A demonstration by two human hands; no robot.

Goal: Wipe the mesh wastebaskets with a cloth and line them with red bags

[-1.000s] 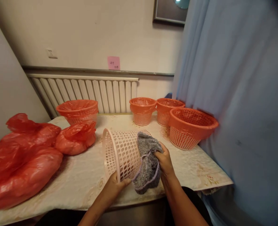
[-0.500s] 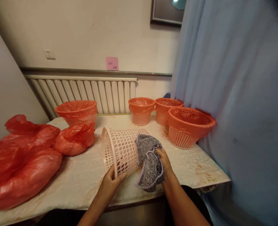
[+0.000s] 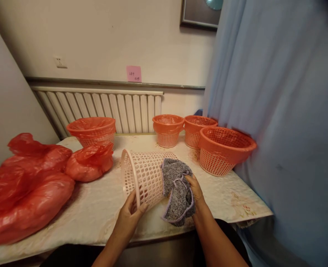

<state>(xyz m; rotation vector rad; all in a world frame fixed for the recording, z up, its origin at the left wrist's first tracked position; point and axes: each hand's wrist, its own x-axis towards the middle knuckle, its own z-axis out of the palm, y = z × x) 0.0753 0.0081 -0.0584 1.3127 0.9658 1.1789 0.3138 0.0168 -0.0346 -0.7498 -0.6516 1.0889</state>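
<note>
- Pale patterned tabletop (image 3: 97,211) against a radiator (image 3: 105,109) wall; blue curtain (image 3: 277,111) at right.
- Left hand (image 3: 129,218): fingers clenched on the rim of a pink basket (image 3: 144,178), tipped on its side so its base is exposed.
- Right hand (image 3: 195,191): fingers bunched on a grey cloth (image 3: 177,193), pressed against that base.
- Beyond: four orange lined baskets (image 3: 225,150), red bags (image 3: 27,193) at left.

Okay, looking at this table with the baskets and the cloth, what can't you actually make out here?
All in the head view:
- Pink sticky note: the writing is too small to read.
- Framed picture: cut off by the top edge.
- Pale pink basket: its base is hidden by the grey cloth in the right hand.
- Red plastic bags: contents hidden by the plastic.
- Blue curtain: hides what lies behind it.
</note>
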